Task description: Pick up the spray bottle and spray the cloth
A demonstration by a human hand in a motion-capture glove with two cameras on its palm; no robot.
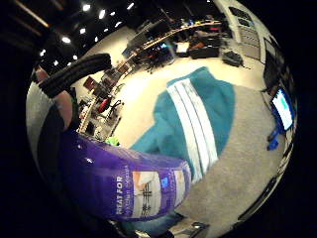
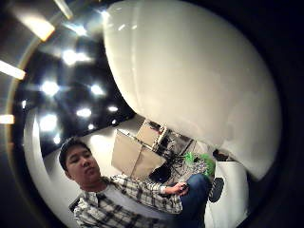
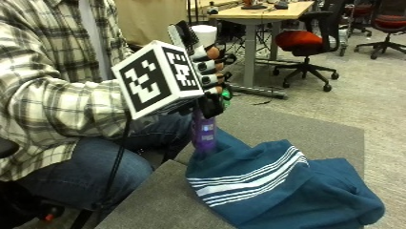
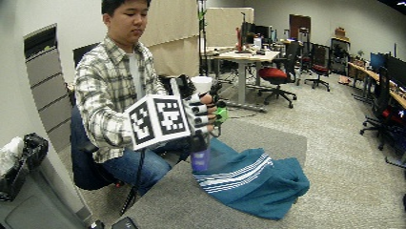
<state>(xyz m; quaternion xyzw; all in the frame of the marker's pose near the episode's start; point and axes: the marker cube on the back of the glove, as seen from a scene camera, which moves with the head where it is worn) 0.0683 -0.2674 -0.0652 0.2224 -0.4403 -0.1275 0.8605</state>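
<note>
Above the teal cloth [image 3: 279, 191], the gloved right hand [image 3: 206, 71] grips the purple spray bottle [image 3: 204, 133] upright.

The cloth [image 3: 279, 186] is heaped across the table [image 3: 158, 200], rising in folds at its far edge. Directly above its near corner stands the bottle [image 3: 204, 133] in the hand [image 3: 206, 71], blocking that side. Bare tabletop lies in front of the cloth and behind it.
</note>
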